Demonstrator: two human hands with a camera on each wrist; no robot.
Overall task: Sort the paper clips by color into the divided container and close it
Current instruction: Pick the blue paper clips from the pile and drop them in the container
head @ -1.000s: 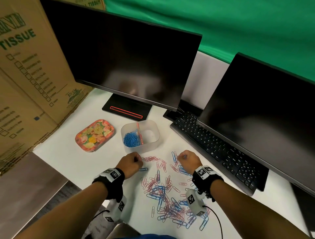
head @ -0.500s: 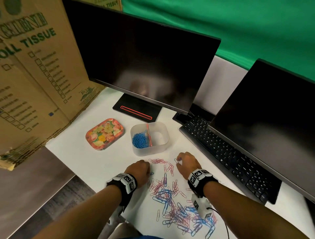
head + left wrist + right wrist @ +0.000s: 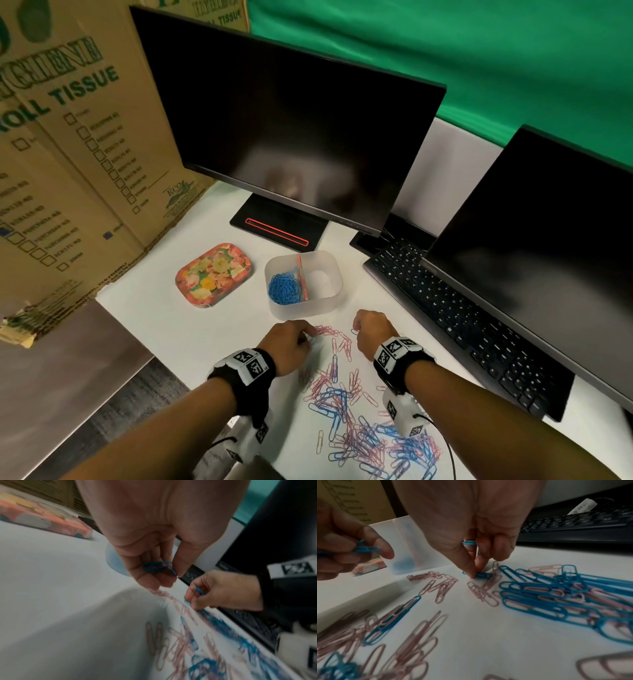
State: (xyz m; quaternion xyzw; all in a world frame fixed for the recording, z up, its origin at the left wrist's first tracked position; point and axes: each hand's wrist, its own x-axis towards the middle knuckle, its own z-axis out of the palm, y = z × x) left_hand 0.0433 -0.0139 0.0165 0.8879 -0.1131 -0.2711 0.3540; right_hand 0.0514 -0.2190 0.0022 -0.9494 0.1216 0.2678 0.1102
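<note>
A translucent divided container [image 3: 305, 308] stands open on the white desk, with blue paper clips [image 3: 283, 290] in its left compartment. Its right compartment looks empty. A mixed pile of pink and blue clips [image 3: 359, 421] lies in front of me. My left hand [image 3: 303, 337] hovers at the pile's far left edge and holds blue clips [image 3: 157, 566] in curled fingers. At the far right edge, my right hand [image 3: 476, 572] keeps one blue clip [image 3: 469, 543] tucked under its fingers. Its thumb and finger pinch another blue clip [image 3: 483, 575] lying on the desk.
A floral lid [image 3: 213, 274] lies left of the container. Behind it stands a monitor [image 3: 291, 130] on its base, with a black keyboard [image 3: 462, 329] and a second monitor [image 3: 548, 257] at the right. Cardboard boxes [image 3: 68, 154] stand on the left, where the desk edge [image 3: 123, 329] drops off.
The blue clip that lay on the desk by my left hand is gone from there. My right hand has shifted slightly left onto a blue clip. The head view has moved closer.
</note>
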